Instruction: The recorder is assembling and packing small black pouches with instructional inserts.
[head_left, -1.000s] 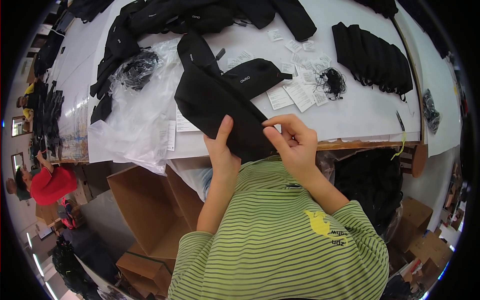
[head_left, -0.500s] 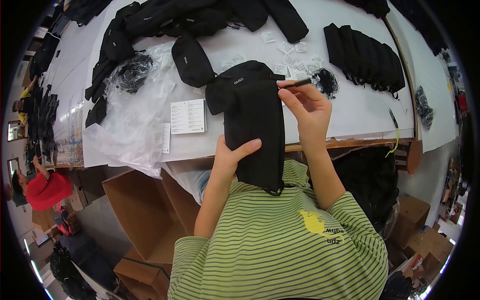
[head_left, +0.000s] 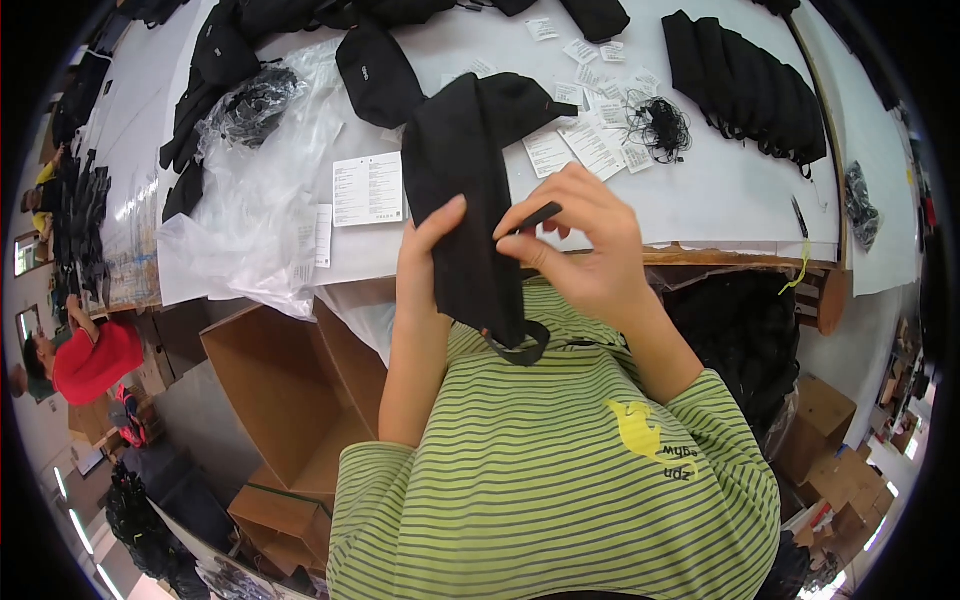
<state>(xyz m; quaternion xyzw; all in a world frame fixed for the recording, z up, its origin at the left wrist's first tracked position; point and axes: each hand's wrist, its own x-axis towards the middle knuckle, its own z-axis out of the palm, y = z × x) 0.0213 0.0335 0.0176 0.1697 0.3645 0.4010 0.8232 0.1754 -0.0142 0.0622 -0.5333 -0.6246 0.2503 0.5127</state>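
Your left hand grips the black fabric pouch over the table's near edge; your right hand pinches a black pull tab — likely a zipping step, so next pull along a taut pouch.

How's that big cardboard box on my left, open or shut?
Open: the cardboard box shows its inner walls, with no flaps closed over them.

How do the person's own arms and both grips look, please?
The left grip and right grip are bare, without gloves; no watch shows on either wrist. Both forearms are uncovered below the sleeves, which are yellow-green with thin dark stripes.
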